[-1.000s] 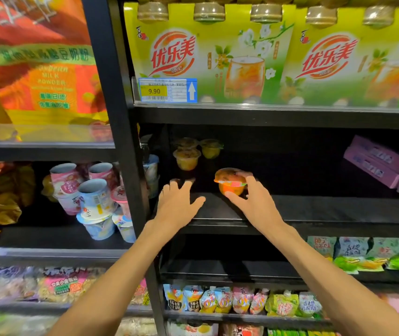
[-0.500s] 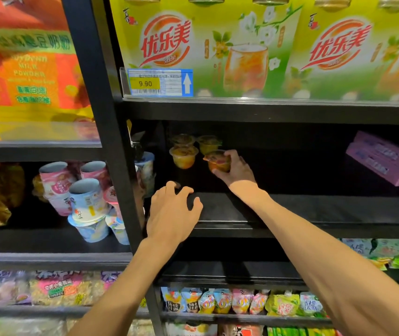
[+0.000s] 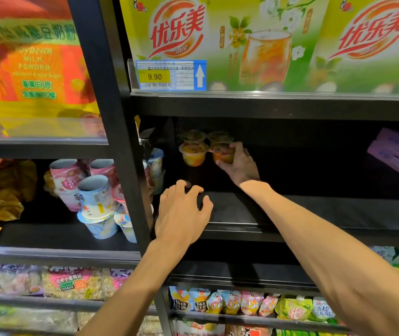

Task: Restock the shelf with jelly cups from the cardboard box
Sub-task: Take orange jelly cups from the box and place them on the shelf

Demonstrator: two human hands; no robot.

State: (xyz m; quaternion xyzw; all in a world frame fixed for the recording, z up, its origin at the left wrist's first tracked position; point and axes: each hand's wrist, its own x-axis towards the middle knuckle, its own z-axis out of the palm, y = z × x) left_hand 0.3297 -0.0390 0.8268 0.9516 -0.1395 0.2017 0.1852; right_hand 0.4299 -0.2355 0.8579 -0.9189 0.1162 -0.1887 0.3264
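Observation:
Deep inside the dark black shelf (image 3: 290, 214), my right hand (image 3: 239, 166) grips an orange jelly cup (image 3: 222, 154) and holds it beside a yellow jelly cup (image 3: 193, 155) that stands at the back left. Two more jelly cups (image 3: 205, 137) sit behind them against the back wall. My left hand (image 3: 181, 214) rests with fingers spread on the front left of the same shelf and holds nothing. No cardboard box is in view.
A black upright post (image 3: 111, 141) splits the bays. Stacked paper cups (image 3: 91, 195) fill the left bay. Pink boxes (image 3: 397, 156) lie at the shelf's right end. Green drink packs (image 3: 254, 44) and a price tag (image 3: 169, 75) sit above; snack bags (image 3: 242, 304) below.
My right hand has carried the orange jelly cup from the shelf's front edge back to the cups at the rear. My left hand stayed on the shelf front.

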